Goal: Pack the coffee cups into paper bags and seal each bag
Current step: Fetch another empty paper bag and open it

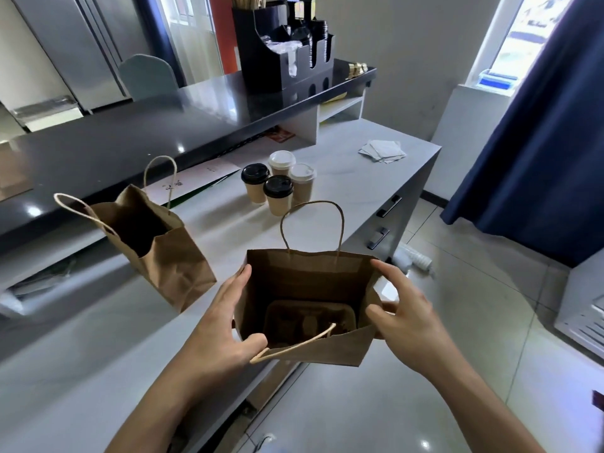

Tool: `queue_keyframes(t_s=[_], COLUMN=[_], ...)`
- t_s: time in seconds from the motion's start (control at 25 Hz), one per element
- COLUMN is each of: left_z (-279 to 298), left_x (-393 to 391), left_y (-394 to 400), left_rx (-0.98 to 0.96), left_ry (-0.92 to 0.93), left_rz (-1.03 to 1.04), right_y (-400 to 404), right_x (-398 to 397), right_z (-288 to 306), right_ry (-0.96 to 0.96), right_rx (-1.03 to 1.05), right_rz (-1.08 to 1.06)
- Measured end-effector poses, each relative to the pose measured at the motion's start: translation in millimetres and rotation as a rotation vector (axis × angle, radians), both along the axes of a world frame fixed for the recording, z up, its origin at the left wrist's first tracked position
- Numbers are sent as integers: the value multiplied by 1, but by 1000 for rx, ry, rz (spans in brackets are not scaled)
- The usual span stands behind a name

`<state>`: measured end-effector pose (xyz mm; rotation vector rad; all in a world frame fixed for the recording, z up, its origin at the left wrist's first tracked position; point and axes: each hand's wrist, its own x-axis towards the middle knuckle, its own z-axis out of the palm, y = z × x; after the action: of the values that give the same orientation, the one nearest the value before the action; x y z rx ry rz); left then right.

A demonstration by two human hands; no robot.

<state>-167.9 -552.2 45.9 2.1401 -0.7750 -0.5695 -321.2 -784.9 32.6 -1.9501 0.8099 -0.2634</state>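
An open brown paper bag (313, 276) stands at the counter's near edge, with a moulded pulp cup tray (307, 318) lying in its bottom. My left hand (228, 318) grips the bag's left wall, thumb hooked over the rim. My right hand (398, 312) grips the right wall, thumb inside and fingers outside. Several paper coffee cups (277, 188) stand together further back on the counter, two with black lids and two with white lids. A second open brown bag (157, 243) stands to the left, apparently empty.
The grey counter (98, 338) runs from near left to far right; its right edge drops to a tiled floor. Folded napkins (382, 151) lie at the far end. A raised black shelf (163, 125) carries a black organiser (284, 50) with lids and stirrers.
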Motion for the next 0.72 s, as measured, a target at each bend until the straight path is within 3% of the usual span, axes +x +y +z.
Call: queue_keyframes(t_s=[0.36, 0.72], left_z=[-13, -25], left_x=[21, 79], left_y=[-90, -160], left_rx=[1, -19], left_ry=[-39, 26], left_rz=[-50, 67], right_y=[-85, -176], right_x=[10, 98], right_z=[-8, -2], right_ry=[-34, 22], right_rx=[50, 15], right_rz=[-47, 55])
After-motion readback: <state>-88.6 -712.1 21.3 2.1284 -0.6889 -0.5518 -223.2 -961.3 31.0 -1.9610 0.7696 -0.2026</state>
